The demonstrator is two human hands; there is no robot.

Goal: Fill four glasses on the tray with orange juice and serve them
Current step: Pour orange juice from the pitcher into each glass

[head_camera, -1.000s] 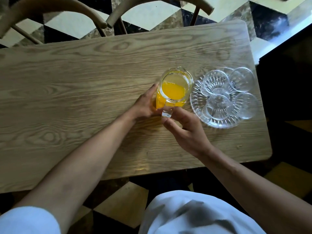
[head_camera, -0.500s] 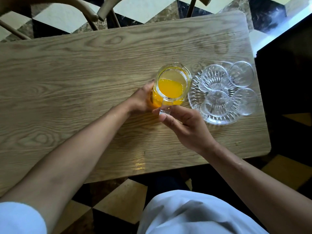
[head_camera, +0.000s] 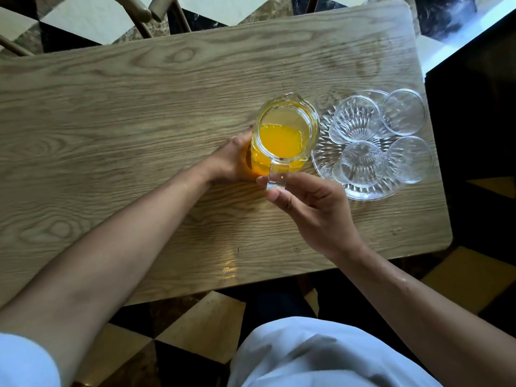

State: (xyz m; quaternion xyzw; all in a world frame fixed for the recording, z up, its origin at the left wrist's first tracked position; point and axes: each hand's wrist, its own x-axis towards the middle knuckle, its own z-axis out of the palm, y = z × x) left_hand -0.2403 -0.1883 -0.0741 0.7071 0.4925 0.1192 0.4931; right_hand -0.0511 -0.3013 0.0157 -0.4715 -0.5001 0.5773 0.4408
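Pouring has not begun: right hand (head_camera: 312,210) pinches the handle of the clear glass jug of orange juice (head_camera: 283,135), left hand (head_camera: 231,160) cups its side; four clear cut-glass glasses (head_camera: 354,121) stand empty on the round glass tray (head_camera: 371,191) beside it.

White short sleeve (head_camera: 25,361) on left arm; forearms bare; white garment (head_camera: 321,356) over torso.
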